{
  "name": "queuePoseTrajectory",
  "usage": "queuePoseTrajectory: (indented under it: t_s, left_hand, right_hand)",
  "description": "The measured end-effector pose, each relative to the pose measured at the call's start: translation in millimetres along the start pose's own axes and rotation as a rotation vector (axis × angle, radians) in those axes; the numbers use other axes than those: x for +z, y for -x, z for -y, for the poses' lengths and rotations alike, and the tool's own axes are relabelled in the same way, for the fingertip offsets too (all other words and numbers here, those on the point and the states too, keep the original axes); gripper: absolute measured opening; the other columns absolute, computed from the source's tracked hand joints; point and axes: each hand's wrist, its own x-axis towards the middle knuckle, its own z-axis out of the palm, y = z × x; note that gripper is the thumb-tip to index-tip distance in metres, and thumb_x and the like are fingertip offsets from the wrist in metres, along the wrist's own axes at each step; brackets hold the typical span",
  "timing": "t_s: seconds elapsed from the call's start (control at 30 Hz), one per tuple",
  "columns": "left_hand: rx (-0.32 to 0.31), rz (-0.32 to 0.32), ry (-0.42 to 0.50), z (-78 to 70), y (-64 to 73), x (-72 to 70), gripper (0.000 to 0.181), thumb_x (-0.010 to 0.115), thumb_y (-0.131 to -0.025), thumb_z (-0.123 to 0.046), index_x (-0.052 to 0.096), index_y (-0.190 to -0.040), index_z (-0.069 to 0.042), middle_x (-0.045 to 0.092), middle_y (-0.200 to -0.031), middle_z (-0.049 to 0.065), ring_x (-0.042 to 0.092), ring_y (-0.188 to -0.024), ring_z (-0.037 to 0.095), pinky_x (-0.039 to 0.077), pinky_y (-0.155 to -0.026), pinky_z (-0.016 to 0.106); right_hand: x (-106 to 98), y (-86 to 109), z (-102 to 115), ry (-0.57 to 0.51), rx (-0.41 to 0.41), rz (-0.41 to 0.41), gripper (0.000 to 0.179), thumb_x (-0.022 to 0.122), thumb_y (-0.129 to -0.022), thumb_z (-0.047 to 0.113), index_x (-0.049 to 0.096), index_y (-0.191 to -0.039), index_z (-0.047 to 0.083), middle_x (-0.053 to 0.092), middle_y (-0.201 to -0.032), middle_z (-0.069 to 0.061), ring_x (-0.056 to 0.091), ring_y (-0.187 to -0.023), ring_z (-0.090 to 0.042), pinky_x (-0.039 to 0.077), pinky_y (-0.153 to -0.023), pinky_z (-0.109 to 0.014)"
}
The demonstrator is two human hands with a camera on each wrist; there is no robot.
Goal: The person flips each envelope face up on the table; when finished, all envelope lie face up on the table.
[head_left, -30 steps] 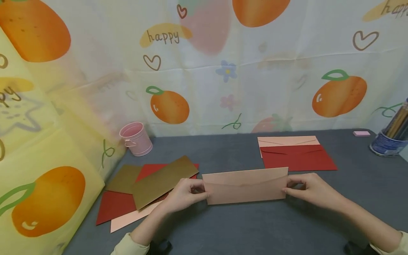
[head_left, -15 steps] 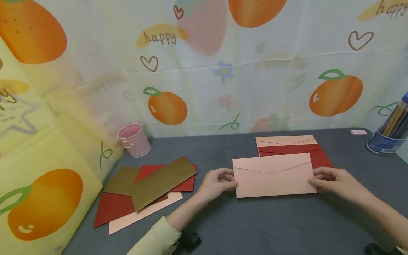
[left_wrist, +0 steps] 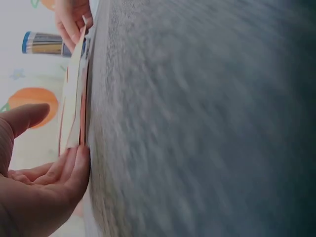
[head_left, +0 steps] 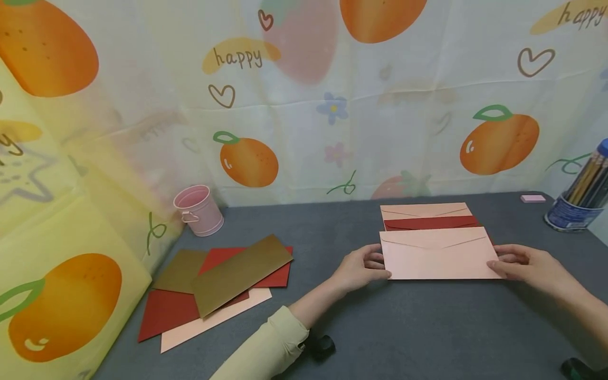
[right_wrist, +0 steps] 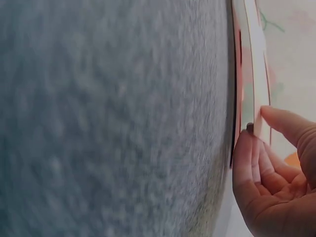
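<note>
A pink envelope [head_left: 439, 258], its flap seam toward the back, lies over a red envelope [head_left: 429, 224] and the back pink envelope [head_left: 423, 210], low above the table. At its left edge is my left hand [head_left: 358, 269]; in the left wrist view the fingers [left_wrist: 74, 170] touch the edge while the thumb stands apart from it. My right hand [head_left: 534, 266] pinches the right edge, thumb on top and fingers below, as the right wrist view shows. Most of the red envelope is hidden beneath.
Gold envelopes [head_left: 244, 274], red envelopes [head_left: 166, 314] and a pink one [head_left: 223, 319] lie fanned at the left. Behind them stands a small pink bucket [head_left: 199, 211]. A pencil holder [head_left: 572, 211] and a pink eraser-like block [head_left: 533, 199] are at the back right.
Both hands have carried the pink envelope rightward and lowered it over the red one, tilting it flatter. The left thumb is now off it in the left wrist view. The left pile has not moved.
</note>
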Motion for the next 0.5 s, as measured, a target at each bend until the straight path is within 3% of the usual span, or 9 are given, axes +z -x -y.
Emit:
queuePoseTrajectory:
  t_s: [0.23, 0.37, 0.5]
  left_hand:
    - [0.083, 0.053, -0.354, -6.3, -8.7, 14.7, 0.065, 0.073, -0.087, -0.030, 0.048, -0.144, -0.012, 0.054, -0.140, 0.000, 0.047, -0.130, 0.013, 0.039, -0.104, 0.028]
    - [0.157, 0.101, -0.506, -8.7, -9.6, 18.8, 0.059, 0.069, -0.090, -0.030, 0.051, -0.141, -0.009, 0.050, -0.144, 0.004, 0.038, -0.138, 0.019, 0.033, -0.109, 0.031]
    - [0.232, 0.146, -0.568, -8.4, -9.4, 21.4, 0.051, 0.066, -0.091, -0.029, 0.053, -0.136, -0.008, 0.049, -0.144, 0.007, 0.032, -0.141, 0.026, 0.029, -0.112, 0.035]
  right_hand:
    - [-4.3, -6.9, -10.9, 0.078, 0.045, -0.033, 0.088, 0.060, -0.091, 0.055, 0.036, -0.136, -0.017, 0.059, -0.112, -0.034, 0.053, -0.099, -0.045, 0.047, -0.076, -0.057]
    - [-4.4, -9.5, -11.6, 0.126, 0.022, -0.065, 0.085, 0.062, -0.091, 0.054, 0.040, -0.131, -0.018, 0.060, -0.103, -0.029, 0.054, -0.090, -0.038, 0.048, -0.070, -0.047]
    - [-6.1, -10.7, -8.3, 0.168, -0.009, -0.071, 0.078, 0.062, -0.093, 0.049, 0.043, -0.128, -0.019, 0.060, -0.098, -0.025, 0.053, -0.087, -0.035, 0.045, -0.069, -0.043]
